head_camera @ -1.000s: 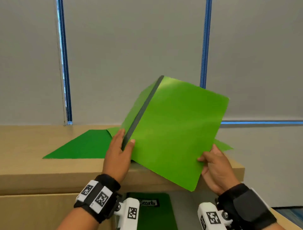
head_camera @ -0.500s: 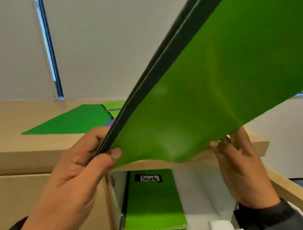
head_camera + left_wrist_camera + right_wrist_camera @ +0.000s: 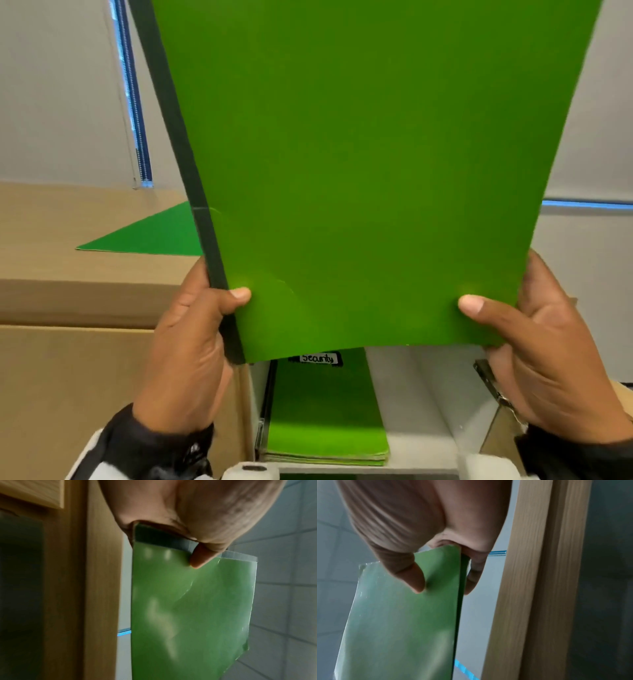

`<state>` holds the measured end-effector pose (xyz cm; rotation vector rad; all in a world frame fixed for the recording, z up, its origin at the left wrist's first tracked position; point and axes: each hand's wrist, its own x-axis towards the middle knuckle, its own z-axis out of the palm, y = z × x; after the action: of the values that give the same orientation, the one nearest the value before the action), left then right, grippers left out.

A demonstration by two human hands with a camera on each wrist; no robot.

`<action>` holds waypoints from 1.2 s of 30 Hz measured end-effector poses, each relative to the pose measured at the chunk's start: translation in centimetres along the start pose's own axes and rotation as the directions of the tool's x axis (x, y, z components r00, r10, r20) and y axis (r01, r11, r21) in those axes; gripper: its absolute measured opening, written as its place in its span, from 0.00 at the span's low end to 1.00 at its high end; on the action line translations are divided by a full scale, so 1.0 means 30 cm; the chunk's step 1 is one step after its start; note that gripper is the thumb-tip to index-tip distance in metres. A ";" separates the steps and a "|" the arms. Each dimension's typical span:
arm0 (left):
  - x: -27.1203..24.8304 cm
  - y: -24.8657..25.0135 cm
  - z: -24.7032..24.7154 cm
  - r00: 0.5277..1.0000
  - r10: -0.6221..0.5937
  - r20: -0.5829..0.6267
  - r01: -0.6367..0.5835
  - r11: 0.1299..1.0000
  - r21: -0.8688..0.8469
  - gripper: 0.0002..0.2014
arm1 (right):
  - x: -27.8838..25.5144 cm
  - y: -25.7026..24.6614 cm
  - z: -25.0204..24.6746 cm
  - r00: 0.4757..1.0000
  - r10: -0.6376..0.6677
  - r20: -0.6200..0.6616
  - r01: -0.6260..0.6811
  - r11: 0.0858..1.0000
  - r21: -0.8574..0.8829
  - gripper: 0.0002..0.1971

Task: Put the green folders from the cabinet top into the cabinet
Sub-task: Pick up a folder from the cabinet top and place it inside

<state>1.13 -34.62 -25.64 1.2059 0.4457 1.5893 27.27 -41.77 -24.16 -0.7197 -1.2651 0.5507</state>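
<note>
I hold a green folder (image 3: pixel 359 171) with a dark spine nearly upright in front of me, above the open cabinet. My left hand (image 3: pixel 205 329) grips its lower left corner at the spine, thumb on the front. My right hand (image 3: pixel 527 329) pinches the lower right corner. The left wrist view shows the folder (image 3: pixel 188 615) under my left hand (image 3: pixel 197 545); the right wrist view shows the folder (image 3: pixel 402 622) pinched by my right hand (image 3: pixel 436 568). Another green folder (image 3: pixel 150 236) lies flat on the cabinet top (image 3: pixel 68 240). Inside the cabinet a stack of green folders (image 3: pixel 325 418) lies under a "Security" label (image 3: pixel 317 358).
The white cabinet shelf (image 3: pixel 421 411) has bare room to the right of the stack. The open wooden door (image 3: pixel 493 431) with a metal hinge stands at the right. A closed wooden front (image 3: pixel 68 394) is at the left. Grey blinds (image 3: pixel 51 85) hang behind.
The folder has come off the cabinet top, swung from a slanted tilt to nearly upright and moved closer, filling the head view. Both hands kept their hold on its lower corners.
</note>
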 end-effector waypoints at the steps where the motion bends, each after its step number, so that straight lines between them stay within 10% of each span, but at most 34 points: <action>1: -0.002 -0.028 -0.018 0.999 -0.033 -0.004 0.033 0.999 0.025 0.27 | -0.003 0.007 -0.013 1.000 0.024 0.002 -0.024 1.000 0.003 0.32; 9: -0.061 -0.272 -0.093 0.992 -0.122 -0.024 0.124 0.954 0.272 0.11 | -0.063 0.206 -0.136 0.855 0.474 0.210 -0.424 0.872 -0.242 0.21; 15: -0.126 -0.479 -0.155 0.964 -0.265 -0.002 0.243 0.881 0.406 0.10 | -0.153 0.449 -0.192 0.734 0.673 0.088 -0.651 0.735 -0.189 0.22; 24: -0.192 -0.734 -0.248 0.796 -0.589 -0.139 0.582 0.682 0.443 0.18 | -0.247 0.693 -0.265 0.544 0.839 0.014 -0.783 0.514 -0.349 0.17; 30: -0.154 -0.794 -0.274 0.723 -0.630 -0.284 0.663 0.517 0.541 0.07 | -0.229 0.741 -0.248 0.529 0.848 0.013 -0.848 0.529 -0.030 0.22; 36: -0.134 -0.837 -0.251 0.679 -0.655 -0.332 0.658 0.341 0.671 0.05 | -0.247 0.867 -0.270 0.527 0.840 -0.129 -0.849 0.513 -0.126 0.16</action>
<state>7.10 -26.34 -50.12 1.3399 1.5263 0.6291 33.93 -31.27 -49.51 -1.5275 -0.8324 1.2268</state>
